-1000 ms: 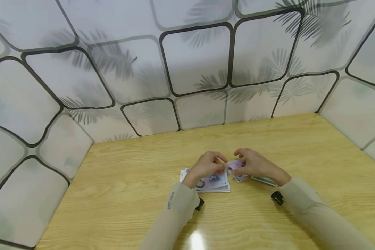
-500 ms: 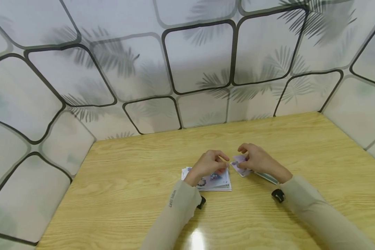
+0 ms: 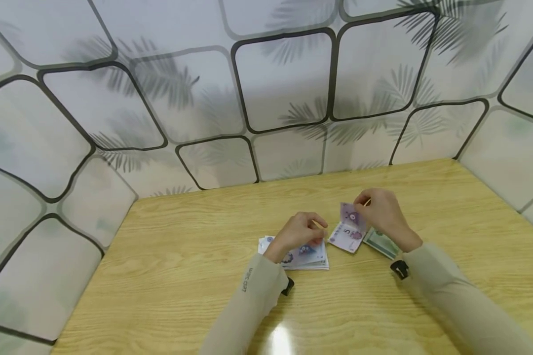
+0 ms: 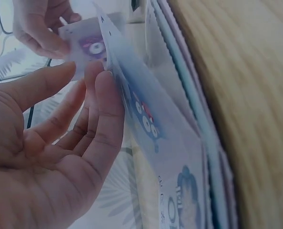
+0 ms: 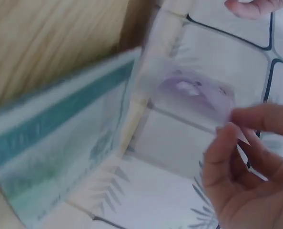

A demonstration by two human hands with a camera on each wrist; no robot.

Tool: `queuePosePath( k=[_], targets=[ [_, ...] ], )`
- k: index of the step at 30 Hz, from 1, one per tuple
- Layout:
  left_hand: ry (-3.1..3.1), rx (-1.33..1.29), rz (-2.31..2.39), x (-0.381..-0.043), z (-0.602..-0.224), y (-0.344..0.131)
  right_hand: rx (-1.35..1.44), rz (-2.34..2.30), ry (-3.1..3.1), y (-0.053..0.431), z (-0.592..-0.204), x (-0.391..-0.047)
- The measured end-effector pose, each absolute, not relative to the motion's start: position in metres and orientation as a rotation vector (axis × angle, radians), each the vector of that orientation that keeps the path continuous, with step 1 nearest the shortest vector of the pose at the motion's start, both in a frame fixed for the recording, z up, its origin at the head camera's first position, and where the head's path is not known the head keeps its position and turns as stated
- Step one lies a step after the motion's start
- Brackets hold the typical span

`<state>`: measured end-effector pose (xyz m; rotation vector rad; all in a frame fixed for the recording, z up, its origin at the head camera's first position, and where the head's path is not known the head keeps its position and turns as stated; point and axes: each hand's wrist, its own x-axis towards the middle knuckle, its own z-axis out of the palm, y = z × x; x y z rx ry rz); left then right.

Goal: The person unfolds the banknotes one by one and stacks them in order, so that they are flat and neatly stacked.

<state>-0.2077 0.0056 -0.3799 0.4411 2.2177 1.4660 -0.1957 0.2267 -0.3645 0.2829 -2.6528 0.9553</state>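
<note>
My right hand (image 3: 385, 212) pinches the raised far edge of a purple play banknote (image 3: 347, 237) marked 5, which has a fold across it; its near half lies on the table. In the right wrist view thumb and finger meet on the corner of that purple note (image 5: 194, 95). My left hand (image 3: 296, 231) hovers at a stack of pale banknotes (image 3: 313, 261), its fingers loosely bent and nothing gripped. The left wrist view has its fingertips close to the top note (image 4: 153, 124); whether they touch it I cannot tell.
A green banknote (image 3: 380, 243) lies right of the purple one, under the right wrist. All of it rests on a wooden table (image 3: 182, 276), with a patterned wall covering (image 3: 284, 84) rising along the back and sides.
My right hand has moved away and to the right, lifting the purple note's far half so that it unfolds. More of the green note shows. The left hand has hardly moved.
</note>
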Motion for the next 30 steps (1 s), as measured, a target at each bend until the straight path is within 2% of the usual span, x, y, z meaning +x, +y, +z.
queuePosePath(
  k=[12, 30],
  targets=[
    [2.235, 0.374, 1.558, -0.212, -0.381, 0.003, 0.152, 1.204, -2.358, 0.229, -0.362, -0.193],
    [2.228, 0.560, 1.716, -0.206, -0.377, -0.027, 0.161, 1.636, -2.265, 0.216, -0.357, -0.192]
  ],
)
